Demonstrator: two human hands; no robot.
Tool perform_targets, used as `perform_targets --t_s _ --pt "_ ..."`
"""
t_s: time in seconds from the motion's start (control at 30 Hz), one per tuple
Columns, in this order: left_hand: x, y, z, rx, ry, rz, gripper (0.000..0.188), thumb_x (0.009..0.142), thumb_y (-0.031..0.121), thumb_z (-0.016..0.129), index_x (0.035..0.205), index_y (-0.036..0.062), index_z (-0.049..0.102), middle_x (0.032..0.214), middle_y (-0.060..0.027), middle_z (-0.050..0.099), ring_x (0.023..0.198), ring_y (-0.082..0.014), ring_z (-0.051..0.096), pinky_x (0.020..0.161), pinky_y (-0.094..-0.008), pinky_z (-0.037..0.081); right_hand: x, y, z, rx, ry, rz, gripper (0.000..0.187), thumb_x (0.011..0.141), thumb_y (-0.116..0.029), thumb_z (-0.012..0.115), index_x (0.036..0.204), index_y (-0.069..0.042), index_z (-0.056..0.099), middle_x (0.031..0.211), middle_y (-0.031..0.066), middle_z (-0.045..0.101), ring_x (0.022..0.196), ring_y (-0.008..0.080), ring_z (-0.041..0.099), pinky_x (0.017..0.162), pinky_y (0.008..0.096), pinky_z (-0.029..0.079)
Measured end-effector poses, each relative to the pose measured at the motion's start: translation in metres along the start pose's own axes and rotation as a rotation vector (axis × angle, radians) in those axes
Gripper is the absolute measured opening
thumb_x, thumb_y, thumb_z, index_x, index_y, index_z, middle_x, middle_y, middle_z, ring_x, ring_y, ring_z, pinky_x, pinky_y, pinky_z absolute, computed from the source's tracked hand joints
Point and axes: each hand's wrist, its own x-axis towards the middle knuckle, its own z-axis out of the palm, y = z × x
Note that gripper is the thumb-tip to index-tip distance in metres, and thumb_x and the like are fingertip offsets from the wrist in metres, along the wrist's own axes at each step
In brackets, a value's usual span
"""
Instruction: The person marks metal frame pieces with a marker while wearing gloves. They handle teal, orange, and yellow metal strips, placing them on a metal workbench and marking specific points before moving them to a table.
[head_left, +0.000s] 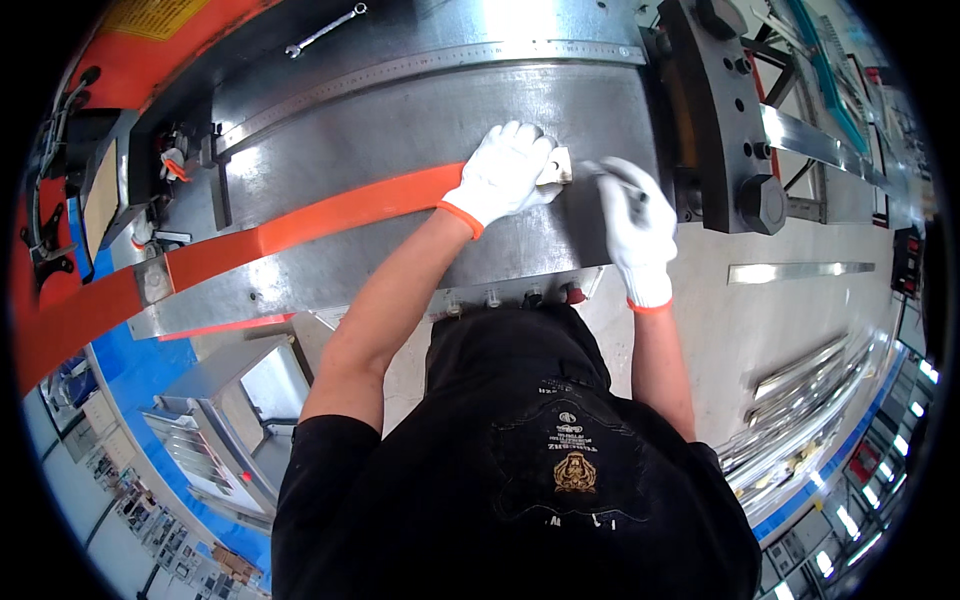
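Both my hands wear white gloves with orange cuffs. A long flat orange strip [350, 205] runs in from the far left across the grey metal machine table [400, 130]. My left hand [505, 172] is closed over its right end. Just past those fingers shows a small pale metal end piece [556, 166] with a dark hole; I cannot tell whether it is part of the strip. My right hand [640, 225] is raised to the right of that piece, apart from it. Its fingers are curled and partly blurred around something small and dark.
A steel ruler [430, 66] lies across the table's far part, with a combination wrench [326, 30] beyond it. A dark bolted machine block [735, 130] rises at the right. Metal bars [800, 400] lie on the floor at lower right. A grey metal cabinet [225, 400] stands at lower left.
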Motion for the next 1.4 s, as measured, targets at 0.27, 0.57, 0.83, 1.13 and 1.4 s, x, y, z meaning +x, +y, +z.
perform_targets --t_s 0.27,0.57,0.83,1.13,1.4 --pt "-0.026 0.008 0.005 -0.203 0.059 0.049 0.027 0.085 0.032 0.073 0.098 0.0106 0.065 0.092 -0.0121 0.066 0.087 -0.0346 0.064 0.078 -0.046 0.051 -0.014 -0.008 0.006 -0.004 -0.051 0.125 0.036 0.086 -0.01 0.076 0.118 -0.006 0.06 0.098 0.0101 0.069 0.089 0.0157 0.065 0.081 0.0314 0.052" --pt "-0.19 0.038 -0.121 -0.271 0.969 -0.867 0.059 0.078 0.009 0.082 0.131 0.0052 0.057 0.114 -0.0079 0.06 0.1 -0.024 0.06 0.089 -0.037 0.051 -0.078 -0.002 0.03 0.389 -0.046 0.434 0.028 0.088 0.002 0.071 0.112 -0.002 0.057 0.095 0.0053 0.065 0.086 0.0107 0.061 0.08 0.0268 0.052" --pt "-0.339 -0.165 -0.233 -0.883 1.001 -0.298 0.069 0.085 0.006 0.073 0.147 0.0011 0.042 0.135 -0.0146 0.056 0.121 -0.0265 0.057 0.104 -0.0421 0.046 -0.079 -0.029 0.029 0.236 0.09 0.226 0.028 0.089 -0.005 0.07 0.114 -0.005 0.058 0.102 0.0092 0.065 0.085 0.019 0.064 0.079 0.0339 0.053" --pt "-0.26 -0.1 -0.266 -0.725 1.329 -0.405 0.016 0.098 0.015 0.06 0.093 -0.0005 0.058 0.083 -0.0056 0.053 0.078 -0.0147 0.048 0.074 -0.0328 0.04 -0.073 0.017 0.043 -0.183 -0.141 0.071 0.028 0.089 -0.017 0.068 0.115 -0.013 0.059 0.107 0.0127 0.065 0.095 0.033 0.066 0.085 0.0426 0.054" --pt "-0.161 0.145 -0.328 0.009 1.367 -0.158 0.042 0.098 0.042 0.057 0.103 0.0003 0.056 0.072 -0.008 0.051 0.063 -0.0226 0.052 0.061 -0.0393 0.046 -0.099 -0.008 -0.112 0.003 0.351 -0.457 0.034 0.076 -0.008 0.08 0.104 -0.008 0.062 0.105 0.0142 0.069 0.095 0.033 0.069 0.083 0.0416 0.056"
